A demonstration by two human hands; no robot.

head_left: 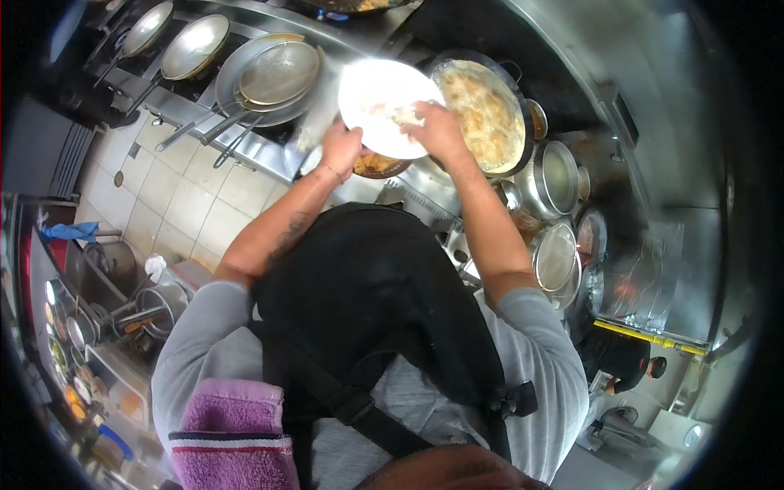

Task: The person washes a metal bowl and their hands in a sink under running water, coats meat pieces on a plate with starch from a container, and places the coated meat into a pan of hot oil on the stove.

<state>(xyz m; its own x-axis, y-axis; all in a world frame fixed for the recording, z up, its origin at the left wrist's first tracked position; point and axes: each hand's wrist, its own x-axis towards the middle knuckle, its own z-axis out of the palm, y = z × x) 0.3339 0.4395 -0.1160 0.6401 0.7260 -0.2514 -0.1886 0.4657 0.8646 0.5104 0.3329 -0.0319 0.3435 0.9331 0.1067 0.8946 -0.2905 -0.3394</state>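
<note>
My left hand (343,149) grips the near left rim of a white plate (371,86). Over the plate's right side, my right hand (437,132) has its fingers curled at pale, raw-looking pieces of food (403,117); their kind is not clear. Just right of the plate, a large wok (523,122) holds bubbling oil with battered pieces (482,114) frying in it. Partly hidden below the plate is a brown basket of golden fried food (377,164).
Several pans and a round strainer (280,73) rest on the stove at the upper left. Steel pots (560,178) and another strainer (556,256) stand along the right. A co-worker in black (616,359) is at the far right. Tiled floor (175,180) shows at left.
</note>
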